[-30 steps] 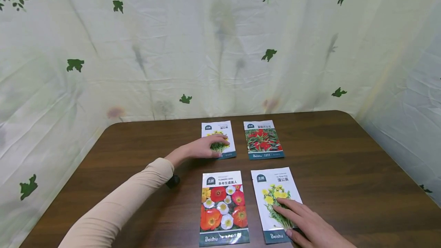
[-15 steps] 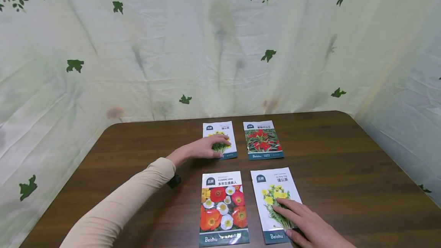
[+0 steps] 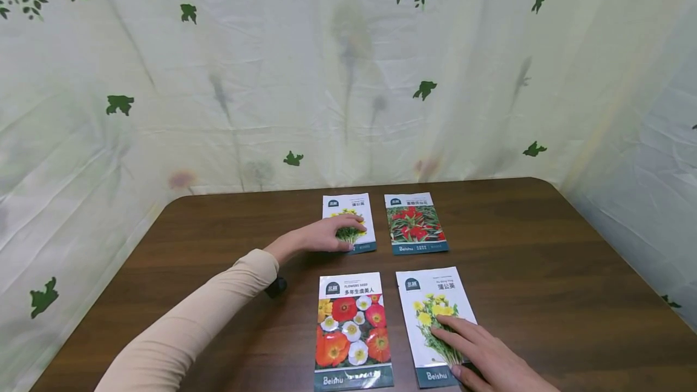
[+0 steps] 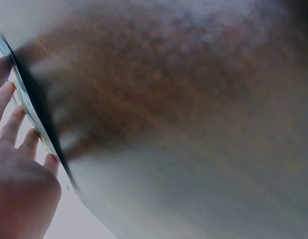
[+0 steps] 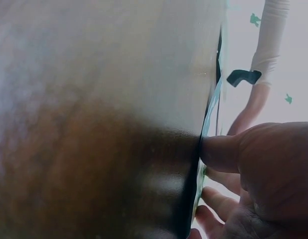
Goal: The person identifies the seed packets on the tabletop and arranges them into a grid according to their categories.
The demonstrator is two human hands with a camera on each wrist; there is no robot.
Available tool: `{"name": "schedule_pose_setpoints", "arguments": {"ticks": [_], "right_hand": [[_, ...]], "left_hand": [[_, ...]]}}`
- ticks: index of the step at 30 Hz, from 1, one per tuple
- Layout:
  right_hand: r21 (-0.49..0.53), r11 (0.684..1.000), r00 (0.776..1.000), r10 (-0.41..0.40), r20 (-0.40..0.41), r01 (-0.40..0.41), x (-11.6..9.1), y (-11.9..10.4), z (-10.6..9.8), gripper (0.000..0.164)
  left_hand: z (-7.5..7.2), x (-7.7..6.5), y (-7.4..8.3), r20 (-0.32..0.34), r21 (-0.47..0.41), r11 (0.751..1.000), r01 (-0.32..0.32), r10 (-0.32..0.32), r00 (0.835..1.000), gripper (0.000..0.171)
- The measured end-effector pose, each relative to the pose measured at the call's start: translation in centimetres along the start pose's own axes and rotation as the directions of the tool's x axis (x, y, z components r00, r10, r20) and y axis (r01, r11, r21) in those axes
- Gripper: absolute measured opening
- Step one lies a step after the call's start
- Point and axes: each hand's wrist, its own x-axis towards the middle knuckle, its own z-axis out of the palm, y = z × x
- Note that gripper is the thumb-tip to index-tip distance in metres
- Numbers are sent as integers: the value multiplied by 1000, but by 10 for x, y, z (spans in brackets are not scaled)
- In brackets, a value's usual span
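Note:
My left hand (image 3: 321, 235) rests on a seed packet (image 3: 363, 235) with yellow flowers at the back of the table. Its fingertips touch the packet's face and cover part of the picture. In the left wrist view, the fingers of this hand (image 4: 22, 184) are spread along the packet, seen nearly edge-on. My right hand (image 3: 490, 352) lies on a larger yellow-flower packet (image 3: 412, 325) at the front right. Its fingers stretch over the flowers, with the thumb at the bottom edge. The right wrist view has that hand (image 5: 263, 174) with thumb and fingertips against the packet.
A packet with red flowers (image 3: 416, 224) lies at the back, right of the left hand's packet. Nearer stands a poppy packet (image 3: 354, 331) lying flat, left of the right hand. The brown table (image 3: 544, 271) meets a leaf-printed curtain (image 3: 261, 77) behind.
My left hand and the yellow-flower packet under it have slid slightly to the right, towards the red-flower packet. The right hand stays on its packet.

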Motion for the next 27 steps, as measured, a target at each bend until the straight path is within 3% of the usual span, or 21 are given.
{"name": "schedule_pose_setpoints", "arguments": {"ticks": [27], "right_hand": [[18,1000,1000,21,1,-21,0,-1,0,56]], "left_hand": [[0,-2,4,10,5,1000,20,-20,1000,47]]}}
